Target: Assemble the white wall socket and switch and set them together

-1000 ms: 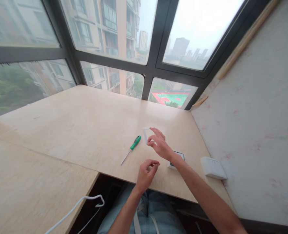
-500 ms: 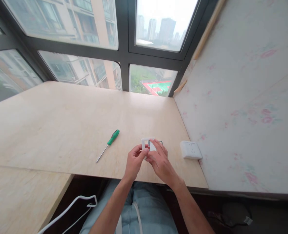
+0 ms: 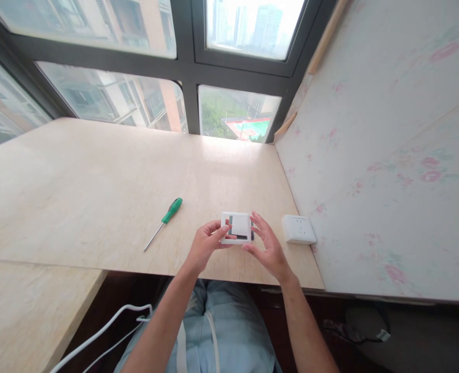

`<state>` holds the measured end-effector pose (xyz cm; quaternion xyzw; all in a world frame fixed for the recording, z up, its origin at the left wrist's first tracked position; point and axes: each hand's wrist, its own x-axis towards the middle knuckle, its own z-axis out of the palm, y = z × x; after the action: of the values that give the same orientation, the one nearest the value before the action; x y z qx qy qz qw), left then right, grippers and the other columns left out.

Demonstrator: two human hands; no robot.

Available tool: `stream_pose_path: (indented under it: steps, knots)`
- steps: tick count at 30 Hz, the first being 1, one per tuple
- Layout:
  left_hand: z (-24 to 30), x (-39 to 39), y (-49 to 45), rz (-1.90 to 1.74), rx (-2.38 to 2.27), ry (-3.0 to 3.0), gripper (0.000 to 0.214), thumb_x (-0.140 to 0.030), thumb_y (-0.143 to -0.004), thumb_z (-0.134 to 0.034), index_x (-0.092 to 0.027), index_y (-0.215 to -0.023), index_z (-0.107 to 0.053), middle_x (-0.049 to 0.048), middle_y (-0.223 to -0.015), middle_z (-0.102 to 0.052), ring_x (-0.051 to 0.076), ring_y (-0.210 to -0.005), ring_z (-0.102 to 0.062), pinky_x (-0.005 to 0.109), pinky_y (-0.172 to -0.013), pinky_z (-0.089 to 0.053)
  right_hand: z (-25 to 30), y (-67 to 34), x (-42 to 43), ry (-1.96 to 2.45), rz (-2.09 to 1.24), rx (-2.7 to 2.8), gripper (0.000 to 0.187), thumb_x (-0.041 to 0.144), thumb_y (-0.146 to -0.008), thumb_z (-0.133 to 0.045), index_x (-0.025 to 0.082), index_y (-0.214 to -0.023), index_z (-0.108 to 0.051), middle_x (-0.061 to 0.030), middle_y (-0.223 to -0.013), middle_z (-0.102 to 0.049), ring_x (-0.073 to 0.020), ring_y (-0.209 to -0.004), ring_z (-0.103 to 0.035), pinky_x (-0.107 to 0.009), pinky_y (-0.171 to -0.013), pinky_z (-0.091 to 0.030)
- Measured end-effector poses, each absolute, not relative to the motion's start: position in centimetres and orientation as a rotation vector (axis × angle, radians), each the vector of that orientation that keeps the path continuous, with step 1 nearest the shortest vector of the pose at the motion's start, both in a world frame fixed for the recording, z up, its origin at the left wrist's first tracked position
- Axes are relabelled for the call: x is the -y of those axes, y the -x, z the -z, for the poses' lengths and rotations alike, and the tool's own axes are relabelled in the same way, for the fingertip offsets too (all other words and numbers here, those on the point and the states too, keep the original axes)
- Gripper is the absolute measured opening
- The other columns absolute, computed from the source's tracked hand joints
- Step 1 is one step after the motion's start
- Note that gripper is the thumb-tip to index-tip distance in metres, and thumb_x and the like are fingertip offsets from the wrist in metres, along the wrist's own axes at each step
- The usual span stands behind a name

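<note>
A white wall-switch frame [image 3: 225,233], square with a white panel [image 3: 240,226] and dark parts inside its opening, is held up over the table's near edge. My left hand [image 3: 211,239] grips its left side, thumb on the front and fingers behind, some showing through the gap. At the right side, my right hand [image 3: 268,248] has thumb and fingers spread around the edge; whether the fingertips touch it I cannot tell. A screwdriver [image 3: 172,210] with a green handle lies to the left on the tabletop.
A white wall socket box [image 3: 299,229] sits at the table's right side against the flowered wall [image 3: 369,155]. The pale table [image 3: 97,181] reaches back to dark-framed windows. A white cable or tube [image 3: 105,326] hangs below at left.
The frame has turned to face me more squarely, showing its panel. My right hand has moved off its front to the right edge, fingers spreading. The whole view has shifted slightly.
</note>
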<state>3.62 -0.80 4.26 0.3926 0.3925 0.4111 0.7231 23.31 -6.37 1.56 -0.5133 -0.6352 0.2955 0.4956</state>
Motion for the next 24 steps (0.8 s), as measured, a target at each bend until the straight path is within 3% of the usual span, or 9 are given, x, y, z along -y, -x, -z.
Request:
stream_pose_path:
  steps: [8, 14, 17, 20, 24]
  knots:
    - [-4.1, 0.0, -4.0, -0.844, -0.862, -0.902, 0.04, -0.045, -0.073, -0.082, -0.017, -0.1, -0.076, 0.0094, -0.103, -0.074, 0.02, -0.077, -0.073, 0.035, -0.072, -0.063, -0.5, -24.2, 5.5, 1.19, -0.91, 1.489, 0.095, 0.041, -0.081, -0.08, 0.031, -0.158, -0.027, -0.0108, -0.164, -0.034, -0.0285, -0.146, -0.042, -0.048, -0.12, -0.039]
    - [-3.7, -0.4, -4.7, -0.872, -0.883, -0.96, 0.049, -0.045, -0.076, -0.08, -0.017, -0.115, -0.07, 0.0121, -0.113, -0.071, 0.021, -0.079, -0.074, 0.038, -0.073, -0.063, -0.3, -25.7, 4.9, 1.242, -0.769, 1.563, 0.102, 0.039, -0.077, -0.084, 0.031, -0.159, -0.025, -0.0122, -0.156, -0.046, -0.0286, -0.141, -0.05, -0.051, -0.12, -0.039]
    - [-3.3, -0.4, -4.6, -1.06, -0.991, -1.203, 0.061, -0.043, -0.075, -0.081, -0.019, -0.128, -0.062, 0.0142, -0.124, -0.067, 0.026, -0.1, -0.071, 0.042, -0.085, -0.06, -0.3, -26.3, 4.7, 1.296, -0.701, 1.589, 0.103, 0.04, -0.075, -0.085, 0.029, -0.158, -0.026, -0.0129, -0.152, -0.051, -0.0298, -0.138, -0.053, -0.054, -0.119, -0.039]
    - [-2.6, -0.8, -4.0, -1.142, -1.001, -1.586, 0.073, -0.04, -0.071, -0.086, -0.023, -0.136, -0.057, 0.0141, -0.141, -0.058, 0.031, -0.131, -0.055, 0.048, -0.106, -0.048, -0.1, -26.8, 4.4, 1.322, -0.681, 1.607, 0.102, 0.042, -0.074, -0.085, 0.029, -0.158, -0.029, -0.0126, -0.15, -0.053, -0.0299, -0.137, -0.054, -0.054, -0.119, -0.04]
    - [-1.1, -1.9, -3.1, -0.979, -0.899, -1.822, 0.082, -0.043, -0.073, -0.084, -0.026, -0.145, -0.049, 0.0135, -0.149, -0.052, 0.032, -0.14, -0.047, 0.052, -0.115, -0.038, 0.1, -27.2, 4.0, 1.35, -0.665, 1.65, 0.099, 0.045, -0.073, -0.085, 0.031, -0.156, -0.033, -0.0114, -0.148, -0.056, -0.0299, -0.137, -0.053, -0.054, -0.119, -0.039]
